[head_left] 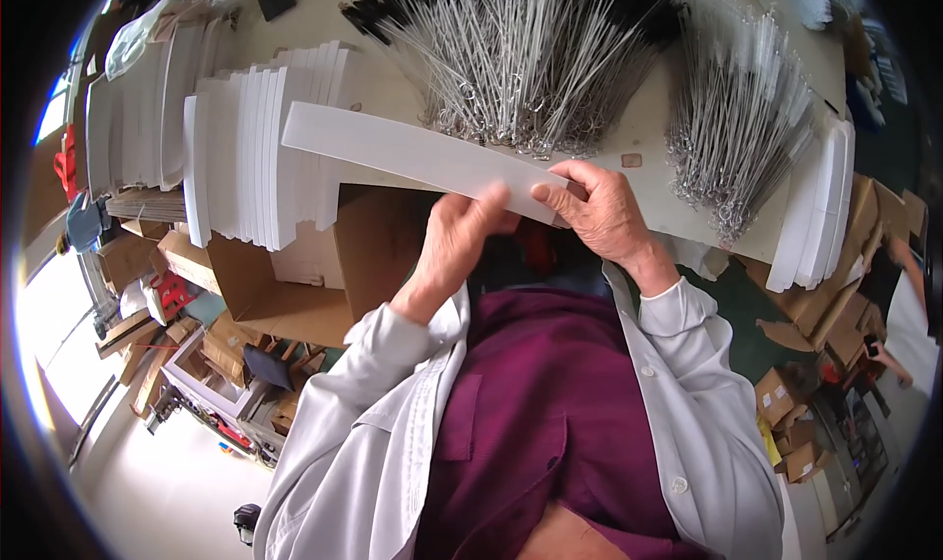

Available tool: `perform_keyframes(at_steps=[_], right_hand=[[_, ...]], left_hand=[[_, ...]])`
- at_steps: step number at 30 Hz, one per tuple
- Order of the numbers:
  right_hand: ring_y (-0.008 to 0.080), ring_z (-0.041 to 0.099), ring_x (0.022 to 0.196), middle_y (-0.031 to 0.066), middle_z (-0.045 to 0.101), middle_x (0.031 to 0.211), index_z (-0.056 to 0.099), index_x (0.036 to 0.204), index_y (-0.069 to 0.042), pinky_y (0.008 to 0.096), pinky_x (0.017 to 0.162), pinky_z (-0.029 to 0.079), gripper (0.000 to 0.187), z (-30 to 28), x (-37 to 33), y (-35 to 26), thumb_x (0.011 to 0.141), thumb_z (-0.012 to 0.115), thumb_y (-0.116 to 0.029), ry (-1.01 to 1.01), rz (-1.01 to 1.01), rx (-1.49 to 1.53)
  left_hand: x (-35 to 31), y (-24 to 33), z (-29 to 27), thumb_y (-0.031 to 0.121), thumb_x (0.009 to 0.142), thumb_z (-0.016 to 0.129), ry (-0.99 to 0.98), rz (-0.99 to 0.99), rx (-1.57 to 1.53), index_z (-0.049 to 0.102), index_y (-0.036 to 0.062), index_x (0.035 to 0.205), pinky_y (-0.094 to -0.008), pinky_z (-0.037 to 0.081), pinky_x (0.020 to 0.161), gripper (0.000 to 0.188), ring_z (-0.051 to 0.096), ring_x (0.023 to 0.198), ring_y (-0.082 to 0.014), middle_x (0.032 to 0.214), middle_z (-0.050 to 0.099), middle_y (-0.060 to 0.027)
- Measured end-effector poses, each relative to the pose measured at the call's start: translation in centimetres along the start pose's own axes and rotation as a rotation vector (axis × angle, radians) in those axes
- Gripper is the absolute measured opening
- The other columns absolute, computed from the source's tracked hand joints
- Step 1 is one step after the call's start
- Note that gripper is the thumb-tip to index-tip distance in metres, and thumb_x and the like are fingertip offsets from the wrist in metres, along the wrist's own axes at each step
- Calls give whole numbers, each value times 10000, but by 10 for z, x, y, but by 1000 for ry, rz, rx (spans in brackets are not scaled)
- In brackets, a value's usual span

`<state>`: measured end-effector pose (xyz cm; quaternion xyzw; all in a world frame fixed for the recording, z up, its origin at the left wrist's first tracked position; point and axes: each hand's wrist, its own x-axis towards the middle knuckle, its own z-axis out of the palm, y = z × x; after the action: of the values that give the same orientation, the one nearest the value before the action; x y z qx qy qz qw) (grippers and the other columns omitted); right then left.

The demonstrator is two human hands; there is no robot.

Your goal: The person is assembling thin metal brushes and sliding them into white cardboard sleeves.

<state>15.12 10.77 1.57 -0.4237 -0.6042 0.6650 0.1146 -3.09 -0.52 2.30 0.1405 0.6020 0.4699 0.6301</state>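
A long, narrow white cardboard box (393,152) slants across in front of me, over the table's near edge. Its right end is in my right hand (607,216), with the thumb on the face near the end and the fingers behind. My left hand (457,238) is curled at the lower edge, its thumb and fingertips pressed to the box and slightly blurred. What lies behind the box at my fingers is hidden. Just beyond it lies a big heap of thin wire brushes (521,59), looped ends toward me and black bristles at the far side.
Stacks of similar white boxes (260,157) stand at the left of the table (393,79); more white boxes (820,206) lie at its right edge. A second wire bundle (742,118) sits at right. Below left is an open brown carton (295,309). Another person's arm (889,364) shows far right.
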Motion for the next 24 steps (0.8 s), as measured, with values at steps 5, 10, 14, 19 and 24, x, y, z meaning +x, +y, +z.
perform_keyframes(at_steps=[5, 10, 14, 19, 24], right_hand=[[115, 660, 661, 101, 719, 745, 717, 1006, 40, 308, 622, 519, 423, -27, -2, -12, 927, 773, -372, -122, 61, -87], [116, 661, 676, 109, 715, 753, 710, 1038, 31, 303, 628, 528, 360, -19, 0, -22, 929, 774, -307, -261, 88, -209], [201, 695, 651, 156, 721, 792, 698, 1065, 31, 344, 616, 522, 359, -9, -4, 4, 925, 766, -292, -48, -139, -209], [93, 647, 678, 31, 698, 779, 702, 1158, -2, 270, 586, 512, 347, -29, -28, 7, 1027, 655, -320, 136, 32, 35], [84, 613, 664, 28, 685, 766, 716, 1185, -16, 259, 588, 502, 279, -14, -38, 26, 1046, 626, -240, 298, -113, 85]], left_hand=[[-46, 36, 5, 139, 767, 838, -81, 706, 1139, 673, 31, 1203, -437, 548, 925, 479, 677, 1023, -364, 1091, 696, -165], [-4, 40, 10, 205, 744, 801, -249, 628, 1470, 531, 48, 1349, -491, 477, 979, 681, 588, 1126, -375, 1179, 608, -179], [9, 23, 2, 195, 733, 805, -351, 497, 1527, 564, 52, 1252, -471, 532, 800, 590, 647, 932, -353, 999, 625, -150], [9, 9, 0, 231, 753, 822, -164, 598, 1397, 587, 47, 1174, -451, 553, 645, 516, 685, 741, -350, 866, 648, -130], [8, -4, 9, 273, 736, 843, -112, 543, 1361, 601, 49, 1146, -437, 570, 662, 526, 702, 753, -333, 851, 659, -121]])
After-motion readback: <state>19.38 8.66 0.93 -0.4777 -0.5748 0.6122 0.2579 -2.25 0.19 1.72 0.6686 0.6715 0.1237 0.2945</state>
